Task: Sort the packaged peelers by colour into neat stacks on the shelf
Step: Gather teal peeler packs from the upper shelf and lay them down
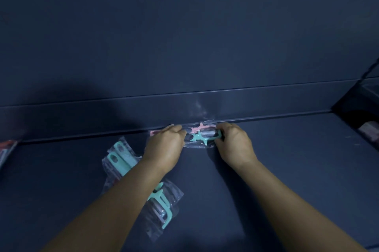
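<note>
Left hand (166, 145) fingers curled, gripping left end of teal plastic peeler in clear bag (202, 138); right hand (232, 143) fingers curled round its right end. Bag held level at rear of dark blue shelf (287, 169), just beside back wall (184, 36). Pink plastic peeler in clear bag (200, 126) just behind it, against wall, partly hidden by left hand. Loose heap of bagged teal peelers (121, 161) lies near-left on shelf, left forearm crossing over it. Reddish packets (6, 151) at far left edge, blurred.
</note>
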`<state>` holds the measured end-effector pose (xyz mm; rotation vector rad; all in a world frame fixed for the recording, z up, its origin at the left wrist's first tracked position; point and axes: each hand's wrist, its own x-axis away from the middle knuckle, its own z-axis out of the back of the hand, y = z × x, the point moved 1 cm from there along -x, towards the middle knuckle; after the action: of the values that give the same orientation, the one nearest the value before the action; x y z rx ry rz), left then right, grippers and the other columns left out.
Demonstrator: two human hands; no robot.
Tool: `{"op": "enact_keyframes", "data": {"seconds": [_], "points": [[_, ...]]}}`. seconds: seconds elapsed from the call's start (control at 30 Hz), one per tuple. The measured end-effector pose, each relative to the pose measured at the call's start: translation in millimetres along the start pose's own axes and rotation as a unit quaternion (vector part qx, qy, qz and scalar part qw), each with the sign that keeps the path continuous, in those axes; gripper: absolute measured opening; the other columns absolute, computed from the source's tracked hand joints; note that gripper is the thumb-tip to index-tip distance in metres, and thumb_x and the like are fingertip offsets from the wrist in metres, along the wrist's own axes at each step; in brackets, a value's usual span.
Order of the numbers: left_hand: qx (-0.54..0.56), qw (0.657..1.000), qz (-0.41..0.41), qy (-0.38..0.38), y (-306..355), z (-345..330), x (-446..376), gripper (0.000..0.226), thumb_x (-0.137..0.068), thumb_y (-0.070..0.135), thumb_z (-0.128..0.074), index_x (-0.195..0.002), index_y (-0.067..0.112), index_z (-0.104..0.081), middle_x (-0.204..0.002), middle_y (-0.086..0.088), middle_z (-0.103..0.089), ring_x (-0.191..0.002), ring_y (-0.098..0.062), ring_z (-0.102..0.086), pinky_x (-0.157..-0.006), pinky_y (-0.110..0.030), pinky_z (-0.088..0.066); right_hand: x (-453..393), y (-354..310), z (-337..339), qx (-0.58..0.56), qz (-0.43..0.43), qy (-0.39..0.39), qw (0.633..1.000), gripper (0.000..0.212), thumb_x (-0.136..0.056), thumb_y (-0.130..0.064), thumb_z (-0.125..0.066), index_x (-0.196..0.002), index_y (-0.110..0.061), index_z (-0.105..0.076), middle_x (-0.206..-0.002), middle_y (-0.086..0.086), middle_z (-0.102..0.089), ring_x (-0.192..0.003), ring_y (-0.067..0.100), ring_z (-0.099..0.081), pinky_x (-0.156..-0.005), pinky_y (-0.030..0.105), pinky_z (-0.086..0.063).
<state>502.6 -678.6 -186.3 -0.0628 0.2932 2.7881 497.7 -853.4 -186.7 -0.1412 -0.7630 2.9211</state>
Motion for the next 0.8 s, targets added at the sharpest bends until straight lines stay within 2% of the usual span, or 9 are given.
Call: {"op": "enact_keyframes", "data": {"seconds": [0.1,0.13,0.23,0.3,0.4,0.5,0.63,0.7,0.8], "points": [[-0.025,1.000,-0.004,0.018,-3.6,-2.1,0.2,0.030,-0.092,0.007,-0.053,-0.121,0.005,-0.059,-0.131,-0.008,-0.053,-0.122,-0.028,-0.047,-0.091,-0.044,-0.049,-0.8,0.0,-1.2,0.004,0.011,-0.002,1.000,0.024,-0.084,-0.008,-0.051,-0.105,-0.015,-0.061,-0.103,0.006,-0.058,-0.096,0.026,-0.055,-0.066,0.025,-0.031],[-0.028,0.999,-0.014,0.036,-4.1,-2.2,0.7,0.027,-0.089,0.006,-0.056,-0.114,0.004,-0.063,-0.124,-0.009,-0.056,-0.115,-0.029,-0.050,-0.083,-0.045,-0.052,0.0,0.3,-0.5,0.004,0.013,-0.001,1.000,0.024,-0.086,-0.010,-0.051,-0.107,-0.016,-0.061,-0.105,0.005,-0.058,-0.098,0.027,-0.055,-0.067,0.025,-0.032],[-0.038,0.995,-0.046,0.074,-7.7,-3.2,2.0,0.013,-0.070,0.003,-0.074,-0.081,0.001,-0.068,-0.087,-0.011,-0.062,-0.081,-0.031,-0.061,-0.050,-0.041,-0.055,3.6,1.4,2.2,0.003,0.030,-0.010,0.999,0.033,-0.088,-0.014,-0.052,-0.119,-0.020,-0.059,-0.116,0.004,-0.056,-0.107,0.025,-0.055,-0.074,0.024,-0.036],[-0.046,0.995,-0.058,0.074,-9.1,-3.5,3.1,0.016,-0.062,0.002,-0.079,-0.074,0.002,-0.067,-0.077,-0.010,-0.061,-0.070,-0.030,-0.062,-0.042,-0.038,-0.053,6.9,2.0,2.1,0.009,0.051,-0.023,0.998,0.037,-0.088,-0.013,-0.052,-0.123,-0.021,-0.058,-0.120,0.002,-0.054,-0.109,0.023,-0.055,-0.076,0.022,-0.035],[-0.041,0.991,-0.089,0.087,-7.5,-2.2,6.7,0.016,-0.065,-0.001,-0.076,-0.077,0.001,-0.066,-0.079,-0.011,-0.060,-0.068,-0.029,-0.061,-0.047,-0.039,-0.054,10.3,4.2,4.2,-0.002,0.057,-0.001,0.998,0.030,-0.089,-0.014,-0.053,-0.117,-0.019,-0.061,-0.113,0.003,-0.055,-0.103,0.025,-0.056,-0.074,0.023,-0.037],[-0.012,0.992,-0.088,0.088,-6.8,5.9,9.9,0.009,-0.081,0.000,-0.064,-0.089,-0.001,-0.064,-0.091,-0.012,-0.059,-0.081,-0.031,-0.060,-0.059,-0.043,-0.054,11.5,4.6,10.3,-0.012,0.063,0.033,0.997,0.019,-0.093,-0.021,-0.052,-0.108,-0.015,-0.063,-0.099,0.003,-0.054,-0.094,0.026,-0.055,-0.070,0.027,-0.037],[0.029,0.992,-0.068,0.101,-9.2,16.7,12.1,0.033,-0.094,0.019,-0.051,-0.124,0.007,-0.055,-0.114,-0.007,-0.057,-0.103,-0.026,-0.055,-0.078,-0.043,-0.051,6.8,-1.4,15.2,-0.027,0.063,0.022,0.997,0.022,-0.097,-0.025,-0.047,-0.109,-0.015,-0.062,-0.097,0.006,-0.057,-0.090,0.027,-0.055,-0.071,0.029,-0.040],[0.012,0.993,-0.071,0.094,-11.9,17.0,12.3,0.040,-0.091,0.024,-0.056,-0.129,0.011,-0.052,-0.116,-0.006,-0.056,-0.105,-0.027,-0.055,-0.083,-0.041,-0.050,1.9,-4.9,13.0,-0.032,0.048,0.007,0.998,0.023,-0.097,-0.025,-0.046,-0.109,-0.015,-0.063,-0.099,0.007,-0.059,-0.092,0.027,-0.056,-0.074,0.029,-0.040],[-0.036,0.996,-0.073,0.045,-12.9,13.3,10.9,0.044,-0.077,0.013,-0.073,-0.119,0.009,-0.061,-0.109,-0.008,-0.061,-0.096,-0.031,-0.060,-0.083,-0.042,-0.051,-3.8,-6.1,4.7,-0.038,0.021,-0.010,0.999,0.022,-0.096,-0.025,-0.047,-0.109,-0.015,-0.062,-0.106,0.008,-0.063,-0.096,0.027,-0.058,-0.078,0.030,-0.043]]}}
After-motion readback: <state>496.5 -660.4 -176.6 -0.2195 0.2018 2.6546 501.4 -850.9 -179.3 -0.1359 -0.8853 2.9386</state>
